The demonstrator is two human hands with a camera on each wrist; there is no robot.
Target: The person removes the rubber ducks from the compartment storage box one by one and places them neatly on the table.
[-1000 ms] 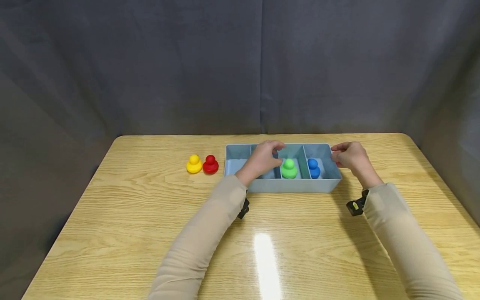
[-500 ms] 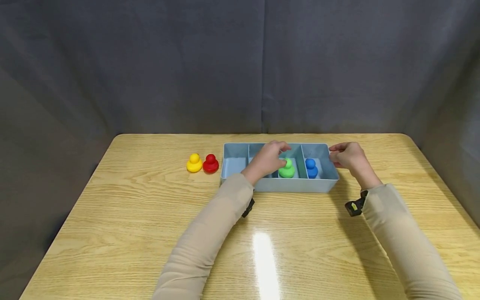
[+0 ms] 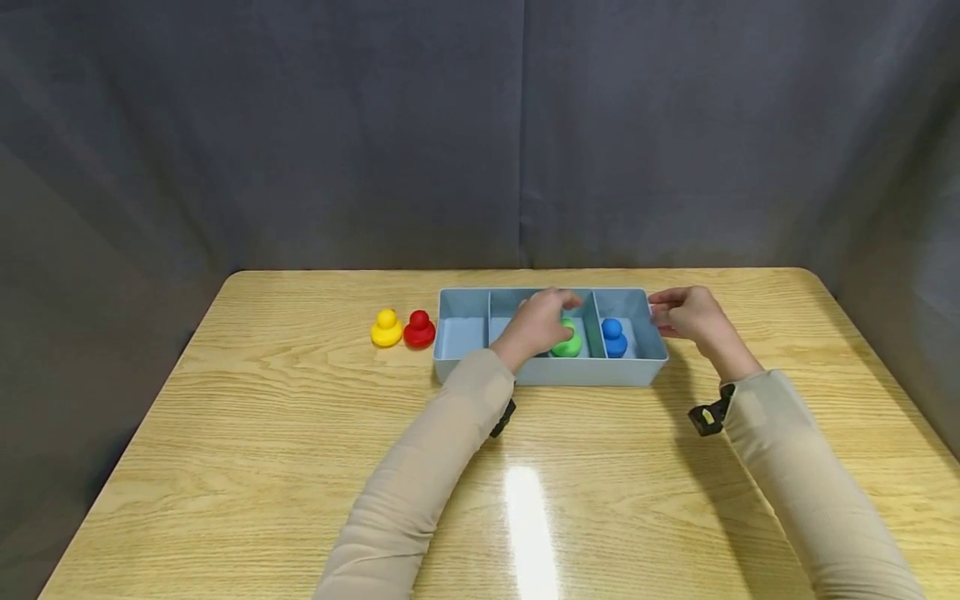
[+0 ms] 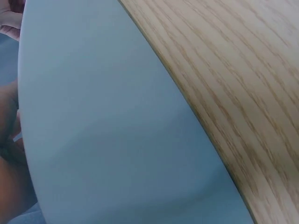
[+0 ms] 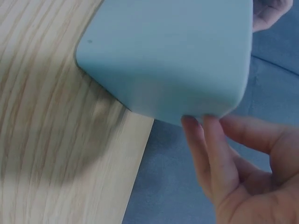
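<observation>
over the third compartment of the grey tray [image 3: 551, 375], my left hand [image 3: 542, 321] reaches down onto the green duck [image 3: 567, 340]; its fingers look curled round the toy, though my knuckles hide the actual grip, so i can't say for sure it is held. my right hand [image 3: 686, 312] is at the tray's right end wall, fingers [image 5: 201, 149] lightly bent and touching the rim and outer face there, gripping nothing. the blue duck [image 3: 613, 337] sits in the rightmost compartment, just beside the green one with a divider between. the yellow duck [image 3: 386, 327] and red duck [image 3: 419, 329] stand touching on the tabletop [image 3: 262, 433], just left of the tray. to do this well, i judge i should brace the tray steady with my right hand and take the green duck by its body, lifting straight up clear of the dividers.
</observation>
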